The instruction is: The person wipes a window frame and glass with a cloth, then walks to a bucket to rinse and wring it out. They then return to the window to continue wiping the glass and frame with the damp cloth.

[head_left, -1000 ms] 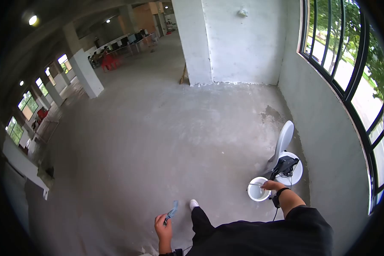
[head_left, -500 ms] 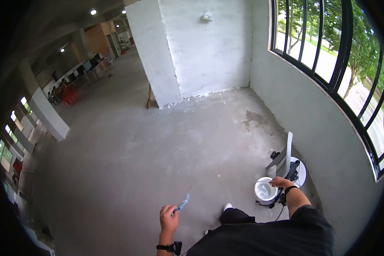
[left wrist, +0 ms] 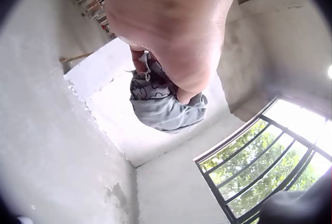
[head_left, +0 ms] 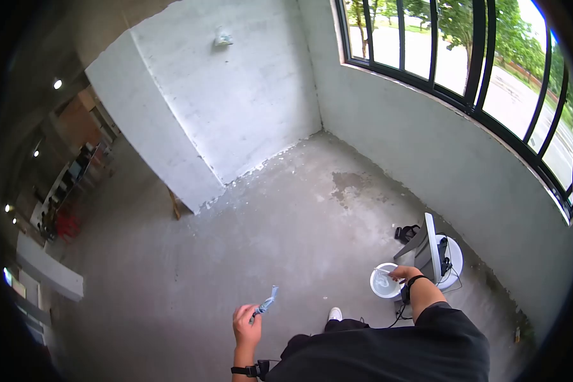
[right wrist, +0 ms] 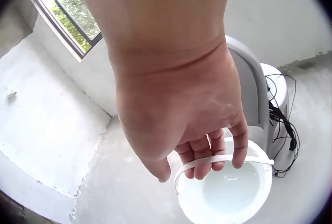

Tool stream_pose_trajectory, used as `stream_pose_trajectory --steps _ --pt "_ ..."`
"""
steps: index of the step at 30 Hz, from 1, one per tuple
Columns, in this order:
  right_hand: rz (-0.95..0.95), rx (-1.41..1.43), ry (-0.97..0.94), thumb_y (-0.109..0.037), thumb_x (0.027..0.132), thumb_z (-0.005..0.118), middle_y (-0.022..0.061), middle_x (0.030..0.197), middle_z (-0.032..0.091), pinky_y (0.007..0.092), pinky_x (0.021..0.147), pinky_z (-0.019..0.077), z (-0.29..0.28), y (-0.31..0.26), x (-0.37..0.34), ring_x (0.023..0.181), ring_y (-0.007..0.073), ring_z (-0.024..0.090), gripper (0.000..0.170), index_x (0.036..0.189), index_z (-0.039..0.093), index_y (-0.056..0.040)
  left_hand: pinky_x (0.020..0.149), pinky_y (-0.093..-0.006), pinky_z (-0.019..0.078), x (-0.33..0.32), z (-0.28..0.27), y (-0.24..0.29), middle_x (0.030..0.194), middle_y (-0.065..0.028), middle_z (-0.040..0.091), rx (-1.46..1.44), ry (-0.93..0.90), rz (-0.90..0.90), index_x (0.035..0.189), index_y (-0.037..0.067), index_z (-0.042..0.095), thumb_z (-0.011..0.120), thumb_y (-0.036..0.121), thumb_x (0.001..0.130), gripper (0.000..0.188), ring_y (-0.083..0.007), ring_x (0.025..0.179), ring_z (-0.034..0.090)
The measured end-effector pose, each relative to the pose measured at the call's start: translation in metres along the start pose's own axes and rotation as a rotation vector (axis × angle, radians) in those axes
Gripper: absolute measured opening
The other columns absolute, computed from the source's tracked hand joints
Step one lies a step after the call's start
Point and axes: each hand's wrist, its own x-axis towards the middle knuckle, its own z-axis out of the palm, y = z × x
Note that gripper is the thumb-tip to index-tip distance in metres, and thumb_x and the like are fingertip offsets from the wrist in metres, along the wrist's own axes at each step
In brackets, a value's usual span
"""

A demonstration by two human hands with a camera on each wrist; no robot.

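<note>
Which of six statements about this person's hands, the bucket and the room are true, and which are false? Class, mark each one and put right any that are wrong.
1. The left hand holds a bluish-grey cloth. True.
2. The right hand holds a paintbrush. False: it holds the bucket's white handle.
3. The white bucket has liquid in it. True.
4. The cloth is inside the bucket. False: it is in the left hand, apart from the bucket.
5. The window bars are white. False: they are dark.
6. The floor has a darker patch near the wall below the window. True.
</note>
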Motion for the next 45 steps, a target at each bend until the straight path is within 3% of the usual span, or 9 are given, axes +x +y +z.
stream_pose_trajectory --steps 8,13,16,19,27,31,37,43,45 --pt "-0.12 -0.052 0.11 -0.047 0.099 0.063 0.0097 0.115 0.071 0.0392 0.088 0.0566 -0.064 -0.083 0.057 0.102 0.0232 0.066 0.051 0.127 0.069 -0.0043 0.088 -0.0438 0.0502 0.175 0.066 -0.038 0.099 -0.0112 0.07 -0.021 -0.137 0.111 0.103 0.003 0.075 0.071 0.002 0.081 0.022 -0.0338 0.096 0.064" --pt "-0.085 -0.071 0.128 -0.047 0.1 0.063 0.009 0.113 0.072 0.0375 0.088 0.0562 -0.121 -0.127 0.086 0.103 0.0219 0.067 0.051 0.126 0.07 -0.0043 0.087 -0.0432 0.0498 0.293 0.129 -0.074 0.098 -0.0105 0.07 -0.105 -0.163 0.21 0.103 0.004 0.075 0.071 0.003 0.081 0.022 -0.0333 0.095 0.064" --pt "-0.009 0.094 0.165 -0.044 0.1 0.064 0.0059 0.109 0.072 0.0374 0.089 0.0558 -0.149 -0.139 0.089 0.1 0.0204 0.067 0.044 0.122 0.071 -0.007 0.087 -0.0432 0.0496 0.368 0.165 -0.091 0.097 -0.0095 0.07 -0.162 -0.236 0.261 0.104 0.006 0.076 0.072 0.003 0.081 0.023 -0.0323 0.095 0.064" --pt "0.029 0.221 0.215 -0.039 0.099 0.065 0.0034 0.101 0.071 0.0366 0.084 0.0548 -0.176 -0.152 0.084 0.094 0.0181 0.066 0.036 0.114 0.071 -0.0073 0.087 -0.0429 0.0491 0.444 0.2 -0.091 0.098 -0.0076 0.07 -0.236 -0.341 0.321 0.106 0.007 0.076 0.072 0.003 0.082 0.025 -0.0308 0.095 0.065" --pt "0.05 0.34 0.328 -0.039 0.097 0.065 0.0051 0.089 0.071 0.0337 0.077 0.0546 -0.22 -0.18 0.098 0.082 0.0174 0.066 0.039 0.109 0.074 -0.0032 0.086 -0.0416 0.0498 0.585 0.293 -0.077 0.099 -0.0057 0.07 -0.299 -0.633 0.478 0.105 0.009 0.076 0.072 0.003 0.083 0.023 -0.0292 0.096 0.065" --pt "0.131 0.533 0.273 -0.037 0.099 0.064 0.0024 0.096 0.068 0.0358 0.081 0.0545 -0.243 -0.179 0.134 0.09 0.0164 0.064 0.039 0.117 0.069 -0.0033 0.084 -0.0416 0.051 0.638 0.358 -0.092 0.098 -0.0079 0.07 -0.279 -0.694 0.443 0.105 0.008 0.077 0.072 0.003 0.084 0.022 -0.0302 0.096 0.065" --pt "0.237 0.625 0.166 -0.048 0.098 0.065 0.0045 0.109 0.072 0.0396 0.091 0.0549 -0.306 -0.169 0.214 0.101 0.0202 0.067 0.048 0.12 0.071 -0.0051 0.083 -0.0426 0.0527 0.703 0.455 -0.142 0.097 -0.0121 0.07 -0.089 -0.701 0.188 0.104 0.005 0.076 0.072 0.004 0.084 0.021 -0.0325 0.094 0.066" --pt "0.238 0.49 0.057 -0.051 0.097 0.063 0.0046 0.115 0.073 0.0409 0.087 0.0552 -0.369 -0.177 0.255 0.101 0.0221 0.066 0.053 0.127 0.069 -0.0068 0.084 -0.0438 0.0518 0.772 0.491 -0.155 0.1 -0.0151 0.069 0.12 -0.686 0.094 0.105 0.003 0.074 0.07 0.002 0.085 0.02 -0.0357 0.095 0.065" --pt "0.187 0.397 0.081 -0.053 0.095 0.063 0.0092 0.115 0.074 0.0411 0.087 0.0545 -0.395 -0.194 0.257 0.099 0.0264 0.067 0.058 0.119 0.072 -0.0014 0.087 -0.0453 0.0505 0.796 0.506 -0.149 0.101 -0.0156 0.068 0.156 -0.623 0.113 0.105 0.002 0.073 0.068 0.001 0.085 0.02 -0.0376 0.097 0.064"
